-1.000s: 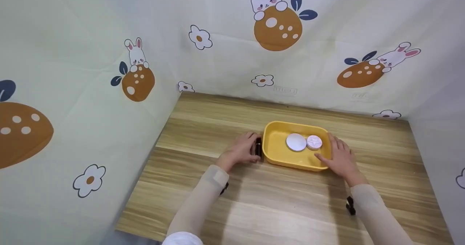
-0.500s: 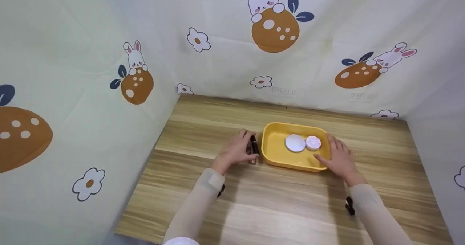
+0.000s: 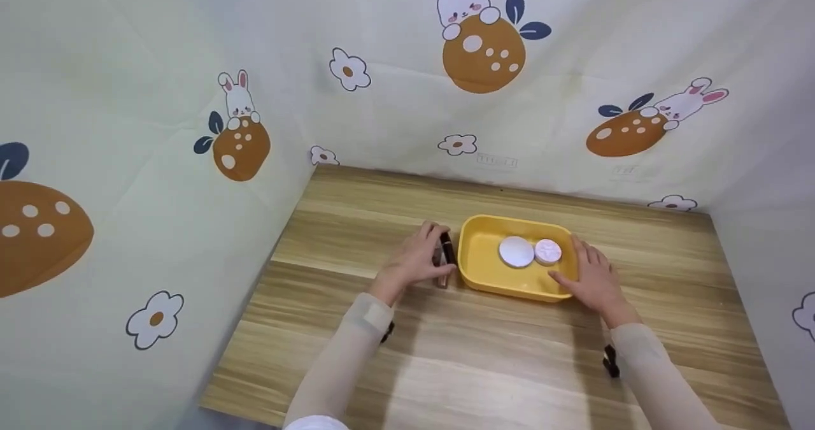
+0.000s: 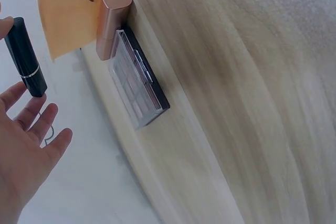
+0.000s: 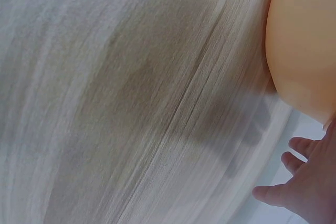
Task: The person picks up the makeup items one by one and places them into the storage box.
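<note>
Between thumb and fingertips my left hand [image 3: 411,261] pinches a black lipstick tube [image 4: 25,56] with a silver band, above the table just left of the yellow bin [image 3: 509,290]. Below it, a clear-lidded makeup palette [image 4: 134,77] and a rose-gold tube [image 4: 113,17] stand against the bin's left side; the head view mostly hides them. My right hand [image 3: 595,280] rests at the bin's right end, thumb over the rim and fingers spread along the outside. Inside the bin lie a white round disc [image 3: 516,252] and a smaller pink round case [image 3: 548,251] with a raised pattern.
The wood-grain table [image 3: 496,366] meets a printed cloth wall [image 3: 395,111] at its back, left and right. A dark wrist strap piece [image 3: 611,361] shows under the right sleeve.
My left hand has shifted slightly left from the bin's side with the lipstick, which now shows more clearly. The right hand stays at the bin's right end.
</note>
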`<state>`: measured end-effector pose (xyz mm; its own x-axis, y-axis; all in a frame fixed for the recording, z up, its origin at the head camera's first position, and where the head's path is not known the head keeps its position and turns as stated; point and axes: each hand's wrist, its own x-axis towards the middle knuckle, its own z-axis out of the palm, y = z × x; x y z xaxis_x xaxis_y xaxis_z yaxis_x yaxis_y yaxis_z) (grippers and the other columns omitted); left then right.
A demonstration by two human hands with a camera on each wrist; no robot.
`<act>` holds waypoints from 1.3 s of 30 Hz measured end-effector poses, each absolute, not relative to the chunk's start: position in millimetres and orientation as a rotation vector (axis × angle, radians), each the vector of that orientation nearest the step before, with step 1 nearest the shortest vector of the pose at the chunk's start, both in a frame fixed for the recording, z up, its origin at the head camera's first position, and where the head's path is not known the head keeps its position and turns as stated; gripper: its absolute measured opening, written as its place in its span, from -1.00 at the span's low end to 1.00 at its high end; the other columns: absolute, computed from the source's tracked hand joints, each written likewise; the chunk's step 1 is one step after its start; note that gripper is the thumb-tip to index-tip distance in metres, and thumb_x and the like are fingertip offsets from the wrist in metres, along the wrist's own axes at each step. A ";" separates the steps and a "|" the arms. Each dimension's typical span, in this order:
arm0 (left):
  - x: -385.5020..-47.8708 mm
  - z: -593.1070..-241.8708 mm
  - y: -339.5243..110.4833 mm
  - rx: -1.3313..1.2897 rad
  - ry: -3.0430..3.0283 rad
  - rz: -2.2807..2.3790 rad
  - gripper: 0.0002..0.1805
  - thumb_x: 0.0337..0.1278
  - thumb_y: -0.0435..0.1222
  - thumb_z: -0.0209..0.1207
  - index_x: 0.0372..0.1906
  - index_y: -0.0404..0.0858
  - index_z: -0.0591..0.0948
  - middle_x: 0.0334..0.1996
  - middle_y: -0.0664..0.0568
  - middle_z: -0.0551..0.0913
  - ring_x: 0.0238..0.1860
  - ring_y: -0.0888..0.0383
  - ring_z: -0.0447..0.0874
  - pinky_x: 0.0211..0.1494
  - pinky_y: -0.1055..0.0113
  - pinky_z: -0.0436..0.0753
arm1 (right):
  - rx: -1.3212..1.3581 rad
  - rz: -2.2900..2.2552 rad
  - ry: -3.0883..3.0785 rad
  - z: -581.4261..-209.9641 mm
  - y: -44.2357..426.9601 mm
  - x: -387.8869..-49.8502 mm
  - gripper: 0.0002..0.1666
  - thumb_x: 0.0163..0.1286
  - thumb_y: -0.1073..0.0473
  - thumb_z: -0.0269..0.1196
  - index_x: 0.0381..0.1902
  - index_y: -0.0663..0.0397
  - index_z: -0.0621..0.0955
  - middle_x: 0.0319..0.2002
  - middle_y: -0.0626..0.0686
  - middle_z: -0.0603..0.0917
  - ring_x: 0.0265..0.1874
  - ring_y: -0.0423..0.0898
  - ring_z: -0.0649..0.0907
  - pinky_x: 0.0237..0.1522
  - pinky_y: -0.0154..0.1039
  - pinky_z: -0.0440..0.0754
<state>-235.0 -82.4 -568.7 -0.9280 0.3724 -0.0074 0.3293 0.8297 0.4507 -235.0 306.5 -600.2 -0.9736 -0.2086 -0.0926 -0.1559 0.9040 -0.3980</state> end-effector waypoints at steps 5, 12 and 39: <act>-236.3 -565.6 -76.7 0.612 2.922 0.700 -0.10 0.07 0.17 0.32 0.46 -0.02 0.25 0.30 -0.04 0.36 0.27 0.01 0.45 0.37 0.09 0.51 | -0.278 -0.607 2.931 -600.4 307.7 -236.0 0.22 0.33 -0.42 0.15 0.60 0.13 -0.13 0.50 0.45 0.08 0.42 0.53 0.08 0.35 0.57 -0.01; -236.2 -562.2 -66.1 0.644 2.928 0.679 -0.10 0.08 0.21 0.28 0.47 -0.04 0.25 0.32 -0.02 0.36 0.30 0.05 0.41 0.39 0.11 0.49 | -0.279 -0.613 2.926 -601.1 307.8 -238.2 0.23 0.33 -0.42 0.16 0.60 0.13 -0.13 0.50 0.45 0.07 0.43 0.52 0.07 0.36 0.55 -0.02; -244.9 -554.0 -2.9 0.814 2.905 0.541 -0.16 0.12 0.22 0.25 0.43 -0.04 0.31 0.33 0.00 0.35 0.29 0.09 0.46 0.33 0.20 0.56 | -0.292 -0.662 2.932 -603.8 307.9 -236.0 0.20 0.34 -0.36 0.18 0.60 0.15 -0.11 0.47 0.48 0.10 0.41 0.55 0.09 0.37 0.53 -0.01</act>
